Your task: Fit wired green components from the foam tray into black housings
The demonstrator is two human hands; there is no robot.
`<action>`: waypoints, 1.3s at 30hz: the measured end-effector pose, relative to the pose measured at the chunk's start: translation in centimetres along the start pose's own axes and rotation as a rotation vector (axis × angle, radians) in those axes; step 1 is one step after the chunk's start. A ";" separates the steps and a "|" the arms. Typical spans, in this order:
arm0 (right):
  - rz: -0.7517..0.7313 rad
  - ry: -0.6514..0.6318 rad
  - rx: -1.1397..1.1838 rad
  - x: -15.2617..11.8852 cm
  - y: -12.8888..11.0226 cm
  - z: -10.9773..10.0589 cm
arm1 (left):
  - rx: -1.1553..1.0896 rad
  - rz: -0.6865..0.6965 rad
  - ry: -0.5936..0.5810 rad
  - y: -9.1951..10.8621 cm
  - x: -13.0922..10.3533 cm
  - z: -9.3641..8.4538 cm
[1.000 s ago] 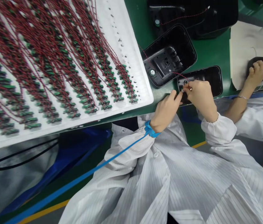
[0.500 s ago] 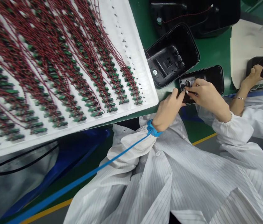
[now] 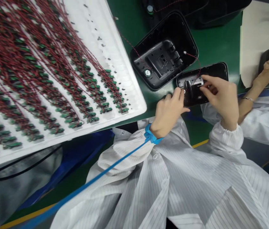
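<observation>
A small black plastic housing lies with its inside facing up at the table's near edge. My left hand, in a blue wrist strap, grips its left corner, fingertips at the end and thumb along the near side. Close to those fingertips is a small round silvery part. Over the middle of the housing is my right hand, thumb and forefinger apart with nothing visible between them. A thin red wire rises from the housing near the right fingertips. Its white connector rests over the neighbouring larger black housing.
A white foam tray on the left holds rows of small green boards with red wires. More black housings stand at the back. A co-worker's hand holds a dark part at the right, beside beige sheets.
My right hand has moved away from my left fingertips, rightward, and its fingers have parted. The red wire and white connector now extend upward out of the small housing. The view has shifted right.
</observation>
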State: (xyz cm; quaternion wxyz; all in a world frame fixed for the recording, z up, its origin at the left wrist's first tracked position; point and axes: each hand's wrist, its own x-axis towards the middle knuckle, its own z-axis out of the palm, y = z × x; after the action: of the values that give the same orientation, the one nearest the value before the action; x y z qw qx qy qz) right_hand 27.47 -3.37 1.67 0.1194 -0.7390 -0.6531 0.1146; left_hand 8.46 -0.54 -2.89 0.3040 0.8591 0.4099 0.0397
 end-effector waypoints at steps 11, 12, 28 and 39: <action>0.122 0.388 0.050 -3.1 4.9 3.0 | 0.103 -0.097 -0.022 0.1 0.2 0.2; 0.134 0.365 0.083 -3.0 5.0 3.3 | 0.112 -0.101 -0.030 0.1 0.2 0.3; 0.219 0.273 0.229 -2.7 5.4 5.0 | 0.236 -0.258 -0.198 0.5 1.0 -2.2; 0.051 0.464 0.596 -1.9 6.2 6.3 | 0.417 -0.271 -0.380 3.8 1.0 -1.0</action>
State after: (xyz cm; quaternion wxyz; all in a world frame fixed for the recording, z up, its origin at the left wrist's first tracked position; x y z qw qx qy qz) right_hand 30.97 -5.81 -6.26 0.4712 -0.6942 -0.5278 0.1320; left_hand 11.38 -1.11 -0.16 0.1948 0.8326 0.4558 -0.2473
